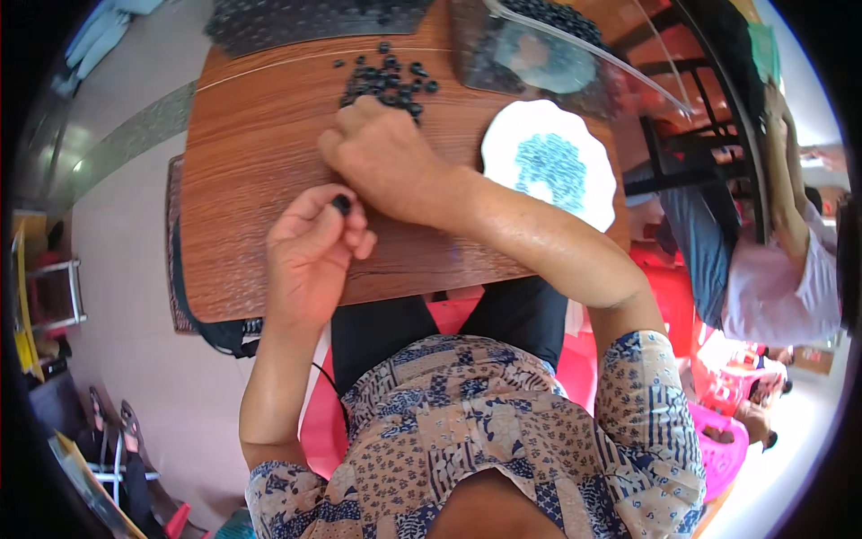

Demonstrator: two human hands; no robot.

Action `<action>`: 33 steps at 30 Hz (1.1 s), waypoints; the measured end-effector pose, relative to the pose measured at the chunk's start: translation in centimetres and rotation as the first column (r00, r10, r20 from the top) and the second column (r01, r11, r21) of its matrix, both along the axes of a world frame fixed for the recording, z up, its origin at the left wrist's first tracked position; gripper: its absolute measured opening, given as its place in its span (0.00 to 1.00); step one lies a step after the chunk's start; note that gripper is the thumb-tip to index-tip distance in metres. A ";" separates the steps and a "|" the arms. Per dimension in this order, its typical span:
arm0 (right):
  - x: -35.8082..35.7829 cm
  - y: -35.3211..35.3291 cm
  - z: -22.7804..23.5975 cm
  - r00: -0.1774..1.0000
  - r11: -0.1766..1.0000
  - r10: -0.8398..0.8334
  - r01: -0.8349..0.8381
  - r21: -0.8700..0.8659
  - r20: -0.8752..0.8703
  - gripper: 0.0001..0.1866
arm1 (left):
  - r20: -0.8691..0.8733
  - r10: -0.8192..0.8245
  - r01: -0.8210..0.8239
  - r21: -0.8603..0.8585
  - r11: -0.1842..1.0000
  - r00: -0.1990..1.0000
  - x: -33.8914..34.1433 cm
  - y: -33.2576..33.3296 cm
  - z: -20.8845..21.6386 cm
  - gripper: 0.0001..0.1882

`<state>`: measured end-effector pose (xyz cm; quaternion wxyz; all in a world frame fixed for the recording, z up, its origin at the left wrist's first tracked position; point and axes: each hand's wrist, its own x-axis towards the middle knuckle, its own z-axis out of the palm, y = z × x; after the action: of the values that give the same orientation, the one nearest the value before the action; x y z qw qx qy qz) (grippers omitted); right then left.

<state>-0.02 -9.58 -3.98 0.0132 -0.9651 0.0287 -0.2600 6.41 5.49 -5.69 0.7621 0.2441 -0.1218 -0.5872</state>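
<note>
Black piece (341, 205) sits pinched in left hand (312, 244), right hand (382, 154) by similar pieces (388, 83), grip hidden.

The tabletop (242, 162) looks like smooth, glossy wood; the black pieces (391, 79), shiny plastic.

The tabletop (242, 180) is reddish-brown with a wood grain, its corner rounded at the near left, and a thin pale line crosses it toward the far side. Small black pieces (391, 79) lie loose there in a heap, a few strays at its edges. To their right sits a white plate (600, 171) with a wavy rim, bearing many tiny bluish bits (552, 162). A see-through container (465, 61) stands at the far right, near the plate; a dark, speckled container (314, 31) stands at the far left edge.
</note>
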 end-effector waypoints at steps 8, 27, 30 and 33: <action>-4.9 0.2 0.8 0.994 0.987 -0.050 0.033 0.159 0.102 0.06 | 0.101 0.003 -0.004 0.006 1.000 0.995 -0.5 -1.5 0.1 0.09; -17.9 -1.9 2.8 0.896 0.843 -0.422 0.443 0.304 -0.136 0.04 | 0.138 -0.003 0.005 -0.013 1.000 0.990 -1.5 -3.0 0.0 0.11; -17.5 -2.1 1.8 0.900 0.873 -0.423 0.436 0.219 -0.107 0.05 | 0.140 0.004 -0.001 -0.022 1.000 0.990 -1.5 -3.0 0.0 0.11; -17.1 -2.0 1.5 0.894 0.875 -0.437 0.447 0.185 -0.095 0.06 | 0.145 0.008 -0.003 -0.032 0.999 0.989 -1.5 -2.9 -0.2 0.11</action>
<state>-17.15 -11.60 -2.45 0.0506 -0.9327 0.2749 -0.2277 4.94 2.56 -5.88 0.7566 0.2744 -0.1854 -0.5638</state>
